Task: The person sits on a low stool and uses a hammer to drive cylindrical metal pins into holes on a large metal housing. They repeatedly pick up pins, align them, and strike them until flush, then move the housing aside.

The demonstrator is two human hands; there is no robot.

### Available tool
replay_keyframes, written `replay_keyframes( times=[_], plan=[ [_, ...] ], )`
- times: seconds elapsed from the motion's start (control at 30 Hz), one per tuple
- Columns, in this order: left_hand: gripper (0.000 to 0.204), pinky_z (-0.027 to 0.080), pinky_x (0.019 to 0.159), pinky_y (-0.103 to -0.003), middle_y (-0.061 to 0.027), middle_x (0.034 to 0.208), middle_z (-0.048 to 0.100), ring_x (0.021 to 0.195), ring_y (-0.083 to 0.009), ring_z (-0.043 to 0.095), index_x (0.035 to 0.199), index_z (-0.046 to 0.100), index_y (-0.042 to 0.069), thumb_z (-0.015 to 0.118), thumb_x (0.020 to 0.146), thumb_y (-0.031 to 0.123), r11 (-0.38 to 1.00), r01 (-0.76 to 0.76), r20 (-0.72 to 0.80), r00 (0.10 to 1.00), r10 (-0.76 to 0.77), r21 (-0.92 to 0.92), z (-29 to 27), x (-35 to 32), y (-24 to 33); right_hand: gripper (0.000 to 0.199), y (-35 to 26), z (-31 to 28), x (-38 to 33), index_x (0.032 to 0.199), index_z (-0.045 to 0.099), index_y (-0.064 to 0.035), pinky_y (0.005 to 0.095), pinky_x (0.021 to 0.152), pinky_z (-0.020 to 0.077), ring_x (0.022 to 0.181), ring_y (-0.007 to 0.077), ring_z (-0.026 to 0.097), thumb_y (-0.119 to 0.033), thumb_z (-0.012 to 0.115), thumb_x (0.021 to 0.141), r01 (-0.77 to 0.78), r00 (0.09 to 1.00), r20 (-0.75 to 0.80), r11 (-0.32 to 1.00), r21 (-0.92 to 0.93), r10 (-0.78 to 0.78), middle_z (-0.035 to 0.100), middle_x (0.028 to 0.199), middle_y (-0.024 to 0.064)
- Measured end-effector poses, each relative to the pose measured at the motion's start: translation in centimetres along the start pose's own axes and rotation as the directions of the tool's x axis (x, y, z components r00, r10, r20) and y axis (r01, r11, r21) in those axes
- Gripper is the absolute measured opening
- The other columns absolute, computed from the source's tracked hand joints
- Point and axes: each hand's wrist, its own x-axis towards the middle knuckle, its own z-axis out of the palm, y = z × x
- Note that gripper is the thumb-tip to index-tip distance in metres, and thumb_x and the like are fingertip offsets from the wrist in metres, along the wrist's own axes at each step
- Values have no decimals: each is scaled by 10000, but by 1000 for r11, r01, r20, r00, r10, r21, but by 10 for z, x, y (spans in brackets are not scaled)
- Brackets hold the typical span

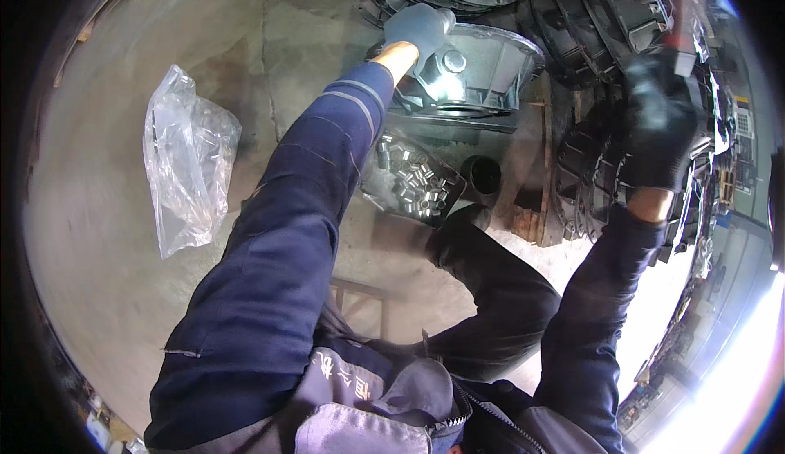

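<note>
My left hand point(415, 30), in a grey glove, is closed at the upper left edge of a dark metal housing point(499, 57). What its fingers grip there cannot be made out. Just below them, a short round metal piece point(455, 62) catches bright light inside the housing. To the right, my right hand point(662, 123), in a black glove, is raised and smeared by motion. It is closed around a hammer point(687, 33), which looks red and grey and is partly blurred. A tray point(458, 195) of short shiny metal sleeves point(421, 184) lies on the floor below the housing.
More black ribbed housings point(585, 24) are stacked at the far side and right. A dark round cup point(481, 176) stands beside the tray, near a wooden pallet point(530, 223). A clear plastic bag point(190, 159) lies left on the concrete floor. My leg point(499, 290) extends below the tray.
</note>
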Motion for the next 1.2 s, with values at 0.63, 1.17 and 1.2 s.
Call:
replay_keyframes(
  times=[0.63,1.17,1.2],
  plan=[
    [442,531,910,-531,-202,1138,731,1053,-411,699,1102,758,99,492,986,432,999,32,-10,999,-32,-13,2,-1,1,211,-15,27,-19,943,687,2,280,586,496,636,131,619,-163,573,1008,162,956,-265,977,136,-122,674,766,54],
    [408,550,882,-521,-210,1112,732,1052,-408,702,1096,754,109,478,985,388,1000,16,-61,998,-15,21,1,-5,2,237,-10,27,-41,929,688,-40,361,553,483,614,204,613,-275,719,950,11,963,-265,980,198,43,658,687,64],
    [407,548,890,-521,-210,1116,732,1054,-410,701,1097,753,109,483,985,391,1000,18,-54,998,-18,11,0,-7,3,230,-1,50,-62,950,687,-45,389,588,501,652,250,640,-274,713,942,71,968,-252,956,283,3,677,719,94]
  ],
)
